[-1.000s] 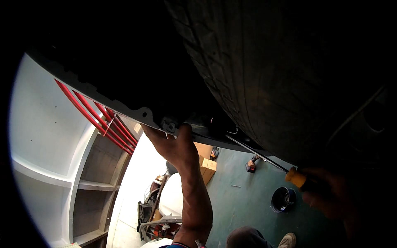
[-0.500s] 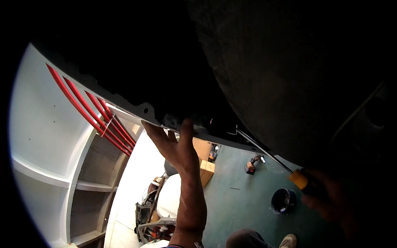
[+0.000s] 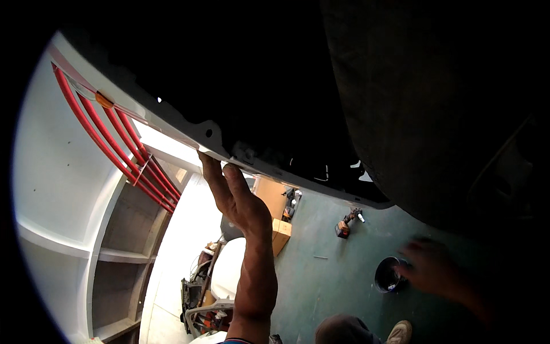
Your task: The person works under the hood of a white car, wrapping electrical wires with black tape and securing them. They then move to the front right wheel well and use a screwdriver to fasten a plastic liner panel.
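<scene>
My left hand (image 3: 246, 203) is raised to the lower edge of a pale curved body panel (image 3: 192, 137), its fingers stretched and the tips touching the edge. Next to those fingertips the panel's flange has a tab with a round hole. Low on the right, my right hand (image 3: 429, 266) is dim and smeared by motion, well below the panel. No screwdriver shows in it now, and its fingers are too blurred to read. A large dark rounded shape, apparently a tyre (image 3: 401, 126), hangs at the upper right. Deep shadow hides the space behind the panel.
On the green floor (image 3: 321, 286) lie a cordless power tool (image 3: 342, 229) and a thin rod (image 3: 320, 257). A dark round bowl (image 3: 389, 275) sits near my right hand. Cardboard boxes (image 3: 281, 234) and loose parts (image 3: 200, 286) stand left; red pipes (image 3: 97, 140) run along the wall.
The yellow-handled screwdriver has gone from view, and my right hand has moved down and left from the panel. My left thumb has shifted off the flange to just below the edge.
</scene>
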{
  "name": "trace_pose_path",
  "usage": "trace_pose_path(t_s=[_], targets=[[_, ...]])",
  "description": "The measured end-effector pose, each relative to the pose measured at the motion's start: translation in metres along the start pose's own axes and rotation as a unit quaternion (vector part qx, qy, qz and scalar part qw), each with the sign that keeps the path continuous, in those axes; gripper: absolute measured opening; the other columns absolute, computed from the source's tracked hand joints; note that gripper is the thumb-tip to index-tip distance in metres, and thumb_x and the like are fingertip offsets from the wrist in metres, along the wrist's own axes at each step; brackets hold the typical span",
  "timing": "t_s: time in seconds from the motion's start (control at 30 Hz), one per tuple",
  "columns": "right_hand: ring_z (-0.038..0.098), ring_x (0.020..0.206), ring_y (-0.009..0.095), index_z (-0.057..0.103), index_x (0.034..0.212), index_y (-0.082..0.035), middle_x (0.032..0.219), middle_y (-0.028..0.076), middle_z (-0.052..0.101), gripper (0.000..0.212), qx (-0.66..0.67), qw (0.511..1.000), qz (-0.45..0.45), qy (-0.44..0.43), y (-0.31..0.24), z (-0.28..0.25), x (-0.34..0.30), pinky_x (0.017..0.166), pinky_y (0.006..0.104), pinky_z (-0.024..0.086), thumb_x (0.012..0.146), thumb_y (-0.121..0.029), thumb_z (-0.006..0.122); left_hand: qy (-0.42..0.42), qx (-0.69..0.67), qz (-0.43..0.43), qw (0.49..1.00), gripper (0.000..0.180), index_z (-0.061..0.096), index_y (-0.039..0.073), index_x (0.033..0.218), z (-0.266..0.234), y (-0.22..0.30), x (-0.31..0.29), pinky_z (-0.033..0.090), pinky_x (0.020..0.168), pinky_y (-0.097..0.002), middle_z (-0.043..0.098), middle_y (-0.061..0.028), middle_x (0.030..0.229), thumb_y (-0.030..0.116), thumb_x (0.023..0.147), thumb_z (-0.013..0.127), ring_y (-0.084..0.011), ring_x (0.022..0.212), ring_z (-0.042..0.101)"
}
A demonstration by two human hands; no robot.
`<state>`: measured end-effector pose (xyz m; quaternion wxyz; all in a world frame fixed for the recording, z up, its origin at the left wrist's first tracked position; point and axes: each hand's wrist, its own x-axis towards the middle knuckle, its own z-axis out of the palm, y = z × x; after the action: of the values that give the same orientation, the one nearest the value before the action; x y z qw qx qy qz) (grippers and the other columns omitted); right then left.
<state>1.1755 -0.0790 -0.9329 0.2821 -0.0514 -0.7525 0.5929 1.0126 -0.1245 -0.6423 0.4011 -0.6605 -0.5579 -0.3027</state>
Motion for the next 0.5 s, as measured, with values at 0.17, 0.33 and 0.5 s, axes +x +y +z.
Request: trace_pose_path(t_s=[0.17,0.33,0.5], targets=[[0.064,0.09,0.024,0.054,0.126,0.002,0.108,0.016,0.061,0.047,0.075,0.843,-0.351,0.4,-0.143,-0.001,0.122,0.073,0.0363,0.054,0.089,-0.019,0.074,0.014,-0.016,0.002,1.0,0.057,0.035,0.004,0.153,-0.012,-0.02,0.003,0.031,0.117,-0.051,0.04,-0.0214,0.154,0.036,0.106,0.038,-0.0357,0.143,0.039],[0.065,0.086,0.024,0.06,0.118,-0.002,0.098,0.014,0.063,0.039,0.18,0.813,-0.377,0.407,-0.162,-0.006,0.17,0.07,0.0353,0.054,0.086,-0.018,0.077,0.006,-0.036,0.0,0.999,0.054,0.036,0.003,0.153,-0.009,-0.017,0.009,0.031,0.117,-0.0504,0.045,-0.0212,0.151,0.032,0.107,0.037,-0.034,0.142,0.04],[0.07,0.088,0.022,0.065,0.115,-0.002,0.1,0.011,0.065,0.034,0.259,0.79,-0.379,0.407,-0.166,0.011,0.177,0.073,0.0305,0.058,0.084,-0.01,0.078,0.008,-0.041,-0.016,0.999,0.056,0.034,0.001,0.153,-0.012,-0.014,0.003,0.033,0.116,-0.0485,0.045,-0.022,0.15,0.032,0.107,0.038,-0.0333,0.141,0.042]])
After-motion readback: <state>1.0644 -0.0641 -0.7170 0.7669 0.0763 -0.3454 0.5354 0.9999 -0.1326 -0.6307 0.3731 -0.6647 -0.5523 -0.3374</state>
